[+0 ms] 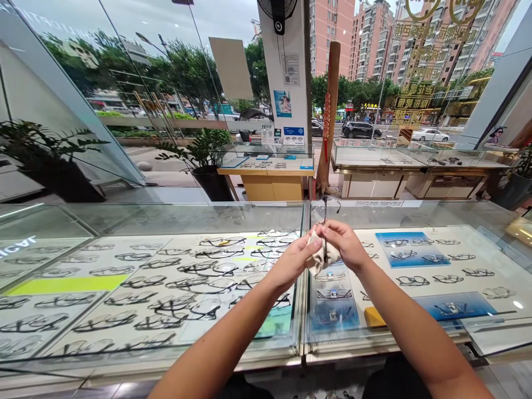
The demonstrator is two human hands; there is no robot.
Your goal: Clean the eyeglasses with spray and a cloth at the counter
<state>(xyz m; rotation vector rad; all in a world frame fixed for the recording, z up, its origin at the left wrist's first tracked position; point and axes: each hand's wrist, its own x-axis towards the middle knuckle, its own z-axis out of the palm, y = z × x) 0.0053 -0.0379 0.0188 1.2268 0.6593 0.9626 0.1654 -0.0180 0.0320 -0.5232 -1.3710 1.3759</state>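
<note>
Above the seam between two glass display counters, both my hands meet around a pair of dark-framed eyeglasses (326,209) held on end. One lens and the frame stick up beyond my fingers; the other end is partly covered. A pale cloth (319,267) is bunched under and between my fingers. My left hand (300,254) is closed on the cloth, its thumb pressing from the left. My right hand (344,243) is closed from the other side, its fingertips pinching the eyeglasses. Exactly which part each fingertip touches is hidden.
Beneath the glass of the left counter (137,213) lie rows of eyeglasses. The right counter (419,213) shows more frames, blue display mats (411,248) and a yellow block (374,317). Farther back stand another showcase (272,173), a wooden post (331,111) and potted plants (203,152).
</note>
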